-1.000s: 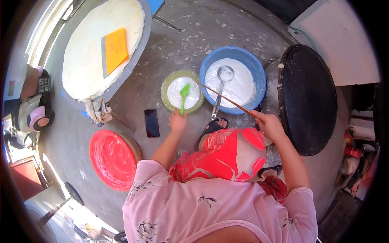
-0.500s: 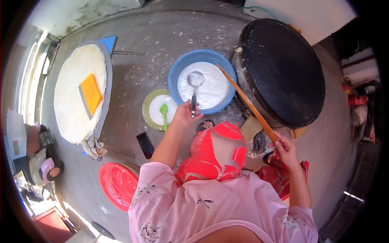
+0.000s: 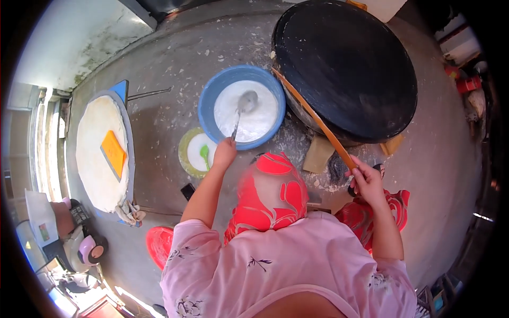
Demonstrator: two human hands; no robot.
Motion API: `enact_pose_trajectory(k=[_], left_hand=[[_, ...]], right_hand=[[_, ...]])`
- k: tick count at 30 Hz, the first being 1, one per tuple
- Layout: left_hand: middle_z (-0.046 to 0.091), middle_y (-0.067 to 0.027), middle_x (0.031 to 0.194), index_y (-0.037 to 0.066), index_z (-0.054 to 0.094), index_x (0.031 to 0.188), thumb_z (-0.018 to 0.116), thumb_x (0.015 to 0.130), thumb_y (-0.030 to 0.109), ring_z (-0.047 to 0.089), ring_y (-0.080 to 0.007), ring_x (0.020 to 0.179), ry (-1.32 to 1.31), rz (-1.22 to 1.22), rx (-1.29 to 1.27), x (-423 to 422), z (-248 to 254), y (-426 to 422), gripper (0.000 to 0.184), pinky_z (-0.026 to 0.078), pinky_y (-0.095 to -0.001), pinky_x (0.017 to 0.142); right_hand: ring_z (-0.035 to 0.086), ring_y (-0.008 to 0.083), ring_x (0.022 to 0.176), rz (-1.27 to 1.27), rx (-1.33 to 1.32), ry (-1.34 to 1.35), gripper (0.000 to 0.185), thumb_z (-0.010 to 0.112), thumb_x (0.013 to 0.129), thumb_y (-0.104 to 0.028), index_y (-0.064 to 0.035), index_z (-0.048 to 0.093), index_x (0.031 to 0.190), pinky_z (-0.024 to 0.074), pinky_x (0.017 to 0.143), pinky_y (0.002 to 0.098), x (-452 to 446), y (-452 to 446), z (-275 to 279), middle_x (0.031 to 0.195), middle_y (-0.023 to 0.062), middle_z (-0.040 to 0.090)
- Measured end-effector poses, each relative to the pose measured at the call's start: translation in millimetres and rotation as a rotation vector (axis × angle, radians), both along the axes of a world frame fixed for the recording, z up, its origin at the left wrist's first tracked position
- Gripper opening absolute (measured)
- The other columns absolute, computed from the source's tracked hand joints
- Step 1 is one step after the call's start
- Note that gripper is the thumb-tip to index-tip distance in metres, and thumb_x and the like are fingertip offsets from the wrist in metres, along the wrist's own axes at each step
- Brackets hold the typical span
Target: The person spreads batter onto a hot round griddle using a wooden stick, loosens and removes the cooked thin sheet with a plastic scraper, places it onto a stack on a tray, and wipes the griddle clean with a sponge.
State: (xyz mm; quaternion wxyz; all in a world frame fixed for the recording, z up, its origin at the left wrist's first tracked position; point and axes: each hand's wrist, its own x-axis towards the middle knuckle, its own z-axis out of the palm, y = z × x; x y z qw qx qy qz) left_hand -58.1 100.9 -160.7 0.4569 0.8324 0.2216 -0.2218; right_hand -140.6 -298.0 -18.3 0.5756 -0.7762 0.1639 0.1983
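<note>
My left hand (image 3: pixel 226 152) is closed round the handle of a metal ladle (image 3: pixel 248 99). The ladle's bowl rests at the surface of white batter (image 3: pixel 265 116) inside a blue basin (image 3: pixel 205 106). In my right hand (image 3: pixel 366 177) I grip a long, flat wooden spreader (image 3: pixel 313 114). Its far tip lies between the basin and a large round black griddle (image 3: pixel 350 69), beside the griddle's near left edge. The griddle's dark surface shows no batter on it.
Left of the basin sits a green bowl (image 3: pixel 185 156) of white liquid with a green spoon (image 3: pixel 204 153). Farther left, a stack of thin flatbreads (image 3: pixel 98 159) carries an orange scraper (image 3: pixel 112 151). A phone (image 3: pixel 187 191) and a red lid-like disc (image 3: pixel 159 245) lie on the floor.
The ladle has tilted and its bowl has dipped into the batter. My view has turned, so the griddle and basin appear farther left. The spreader stays in my right hand.
</note>
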Motion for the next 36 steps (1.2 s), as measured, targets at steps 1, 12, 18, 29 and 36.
enact_pose_trajectory(k=[1,12,18,29,36], left_hand=[[0.06,-0.0164,0.073,0.0,0.054,0.088,0.044,0.084,0.012,0.059,-0.0252,0.059,-0.05,-0.277,0.376,-4,-4,2,0.016,0.047,-0.0372,0.05],[0.061,-0.0219,0.09,0.005,0.059,0.097,0.047,0.081,0.017,0.058,-0.0373,0.086,-0.033,-0.386,0.521,4,3,-5,0.024,0.045,-0.0471,0.075],[0.061,-0.0226,0.088,0.006,0.059,0.096,0.046,0.082,0.019,0.058,-0.038,0.085,-0.062,-0.221,0.736,36,38,11,0.024,0.045,-0.047,0.076],[0.059,-0.0249,0.089,0.0,0.061,0.09,0.047,0.081,0.02,0.057,-0.0393,0.089,-0.054,-0.259,0.483,11,9,12,0.026,0.044,-0.0458,0.079],[0.059,-0.0256,0.085,0.0,0.06,0.091,0.045,0.083,0.022,0.057,-0.04,0.084,0.039,-0.23,0.351,27,-19,5,0.028,0.045,-0.0456,0.076]], right_hand=[[0.048,0.0037,0.055,0.04,0.004,-0.042,0.037,0.046,0.088,-0.003,-0.0101,0.047,0.124,0.0399,0.05,0.0166,2,3,1,0.081,0.0021,0.061],[0.047,0.0047,0.058,0.089,0.003,-0.069,0.038,0.048,0.086,0.0,-0.0087,0.049,0.123,0.0415,0.055,0.0182,-1,4,19,0.08,0.0024,0.06],[0.047,0.0051,0.058,0.138,0.017,-0.11,0.037,0.048,0.086,0.001,-0.0081,0.05,0.122,0.0415,0.055,0.0184,-4,1,18,0.08,0.0025,0.06],[0.048,0.0049,0.058,0.1,0.012,-0.118,0.037,0.049,0.085,0.0,-0.0093,0.051,0.121,0.0419,0.056,0.0182,-6,-1,19,0.079,0.0029,0.062],[0.048,0.0052,0.058,0.11,-0.011,-0.088,0.037,0.05,0.085,0.0,-0.0091,0.051,0.121,0.0422,0.056,0.0186,-6,-1,23,0.079,0.0026,0.062]])
